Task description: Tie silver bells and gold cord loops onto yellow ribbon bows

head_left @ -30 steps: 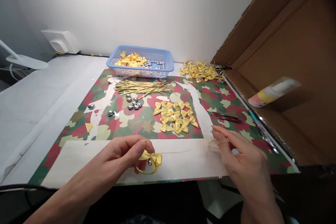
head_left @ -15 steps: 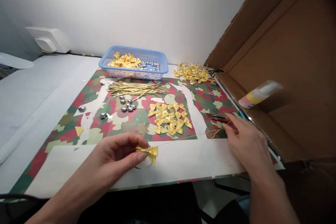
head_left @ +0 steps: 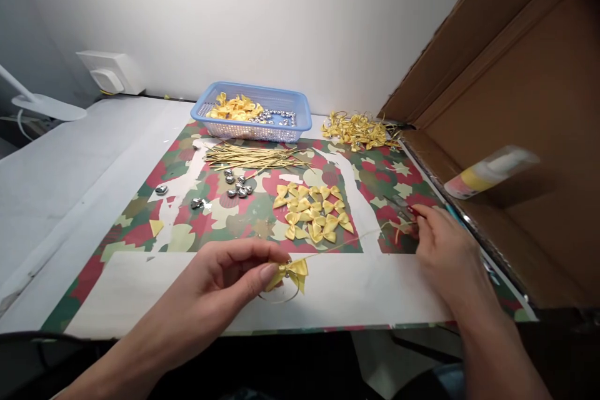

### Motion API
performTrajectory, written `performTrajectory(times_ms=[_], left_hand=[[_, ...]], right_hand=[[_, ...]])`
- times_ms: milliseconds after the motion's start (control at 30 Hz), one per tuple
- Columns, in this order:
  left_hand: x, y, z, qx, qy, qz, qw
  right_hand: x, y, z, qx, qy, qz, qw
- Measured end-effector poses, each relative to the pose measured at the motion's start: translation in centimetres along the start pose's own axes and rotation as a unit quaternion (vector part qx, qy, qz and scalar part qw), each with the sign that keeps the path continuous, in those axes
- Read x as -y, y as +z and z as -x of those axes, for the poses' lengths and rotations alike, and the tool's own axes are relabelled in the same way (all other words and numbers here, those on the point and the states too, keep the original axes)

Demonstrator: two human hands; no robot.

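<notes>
The left hand (head_left: 225, 278) pinches a yellow bow (head_left: 291, 273) between thumb and forefinger, low over the white sheet (head_left: 140, 290) at the table's near edge. The bow's long axis runs about 8 to 2 o'clock, and from it a thin gold wire (head_left: 356, 241) stretches taut toward 2 o'clock to the right hand (head_left: 443, 250). That hand's fingers are curled shut around the wire's far end — the grip itself is hidden behind the knuckles, and red-handled pliers (head_left: 403, 206) just beyond are mostly covered. A wire loop under the bow is faint and hard to trace. At 12 o'clock from the bow lies a cluster of loose bows (head_left: 312, 209); silver bells (head_left: 237, 183) sit at 11 o'clock, with a bundle of gold ties (head_left: 253, 156) behind them, then a blue basket (head_left: 290, 131). Finished pieces (head_left: 359, 128) are heaped at 1 o'clock — too tangled to count. A glue bottle (head_left: 487, 172) lies inside the cardboard box (head_left: 539, 75) at 3 o'clock.
</notes>
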State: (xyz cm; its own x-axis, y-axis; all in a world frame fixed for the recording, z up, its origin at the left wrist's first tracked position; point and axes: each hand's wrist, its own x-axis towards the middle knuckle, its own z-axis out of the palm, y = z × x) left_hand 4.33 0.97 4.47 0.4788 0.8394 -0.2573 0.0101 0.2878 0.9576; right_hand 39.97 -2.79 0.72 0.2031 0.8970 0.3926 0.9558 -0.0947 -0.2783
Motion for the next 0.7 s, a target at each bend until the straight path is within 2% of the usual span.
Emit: performTrajectory(times_ms=[67, 100, 133, 200, 300, 500, 700], left_hand=[[0.1, 0.2, -0.1, 0.0, 0.006, -0.008, 1.0], [0.1, 0.3, -0.1, 0.002, 0.003, -0.008, 1.0], [0.2, 0.4, -0.2, 0.003, 0.0, -0.006, 1.0], [0.3, 0.6, -0.2, -0.001, 0.003, -0.003, 1.0], [0.4, 0.8, 0.1, -0.021, 0.039, -0.022, 0.999], [0.6, 0.6, 0.8, -0.05, 0.085, -0.081, 0.992], [0.8, 0.8, 1.1, -0.063, 0.121, -0.11, 0.985]], right_hand=[[3.0, -0.9, 1.5, 0.015, 0.014, -0.058, 0.998], [4.7, -1.4, 2.2, 0.049, 0.025, -0.143, 0.988], [6.4, -1.9, 2.9, 0.075, 0.004, -0.213, 0.974], [9.6, -2.7, 4.0, 0.122, -0.086, -0.291, 0.945], [12.7, -3.2, 4.6, 0.148, -0.144, -0.304, 0.93], [13.7, -2.1, 4.5, 0.125, -0.193, -0.218, 0.948], [13.9, -1.7, 4.4, 0.101, -0.209, -0.21, 0.95]])
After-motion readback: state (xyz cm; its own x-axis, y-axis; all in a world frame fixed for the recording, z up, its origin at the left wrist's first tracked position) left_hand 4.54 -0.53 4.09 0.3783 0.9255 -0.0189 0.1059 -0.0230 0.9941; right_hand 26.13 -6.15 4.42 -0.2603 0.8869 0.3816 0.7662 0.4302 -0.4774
